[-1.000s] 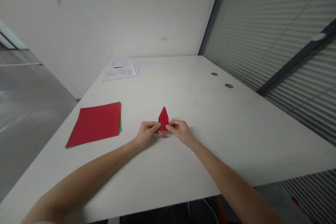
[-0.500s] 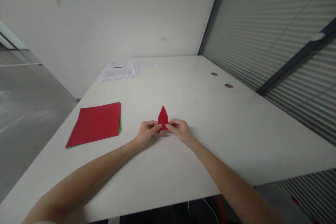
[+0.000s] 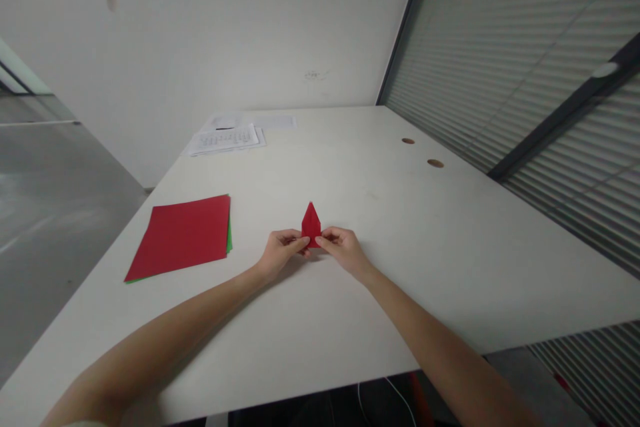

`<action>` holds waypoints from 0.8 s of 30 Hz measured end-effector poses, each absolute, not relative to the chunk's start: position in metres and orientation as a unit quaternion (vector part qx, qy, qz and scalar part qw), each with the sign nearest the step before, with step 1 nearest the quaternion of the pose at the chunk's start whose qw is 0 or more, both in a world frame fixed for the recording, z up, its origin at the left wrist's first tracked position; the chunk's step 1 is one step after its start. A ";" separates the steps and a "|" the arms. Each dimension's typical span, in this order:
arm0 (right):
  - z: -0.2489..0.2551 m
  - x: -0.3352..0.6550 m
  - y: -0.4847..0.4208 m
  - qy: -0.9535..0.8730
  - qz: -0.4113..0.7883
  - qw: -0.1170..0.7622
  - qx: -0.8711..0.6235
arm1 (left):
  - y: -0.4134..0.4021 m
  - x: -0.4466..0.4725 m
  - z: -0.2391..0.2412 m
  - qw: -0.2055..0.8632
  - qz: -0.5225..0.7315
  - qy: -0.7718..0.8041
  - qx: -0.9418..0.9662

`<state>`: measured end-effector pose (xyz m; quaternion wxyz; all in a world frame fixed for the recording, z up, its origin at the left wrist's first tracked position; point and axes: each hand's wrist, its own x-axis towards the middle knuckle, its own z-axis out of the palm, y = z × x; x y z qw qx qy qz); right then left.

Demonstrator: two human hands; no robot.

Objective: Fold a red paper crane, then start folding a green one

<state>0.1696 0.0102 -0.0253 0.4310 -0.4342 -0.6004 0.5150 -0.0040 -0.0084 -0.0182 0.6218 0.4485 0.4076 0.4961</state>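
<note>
A small folded red paper point(image 3: 311, 221), pointed at its far end, lies on the white table point(image 3: 350, 320) in front of me. My left hand point(image 3: 280, 252) pinches its near left edge with curled fingers. My right hand point(image 3: 343, 248) pinches its near right edge the same way. The two hands almost meet over the paper's near end, which they hide.
A stack of red square sheets point(image 3: 183, 235) with a green sheet showing at its edge lies to the left. White printed papers point(image 3: 227, 139) sit at the far end. Two round cable holes point(image 3: 435, 163) are at the right, beside a blinded window wall.
</note>
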 end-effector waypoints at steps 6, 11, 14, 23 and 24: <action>-0.023 0.170 0.010 -0.594 0.505 0.451 -0.434 | -0.008 -0.006 -0.020 0.634 0.502 0.392 0.438; -0.023 0.169 0.011 -0.564 0.533 0.452 -0.440 | -0.008 -0.004 -0.019 0.618 0.517 0.396 0.441; -0.023 0.169 0.011 -0.548 0.549 0.449 -0.443 | -0.009 -0.003 -0.019 0.604 0.523 0.403 0.446; -0.019 0.167 0.010 -0.529 0.581 0.437 -0.438 | -0.011 -0.004 -0.019 0.605 0.520 0.379 0.469; -0.019 0.167 0.010 -0.528 0.586 0.436 -0.433 | -0.012 -0.004 -0.019 0.605 0.519 0.378 0.470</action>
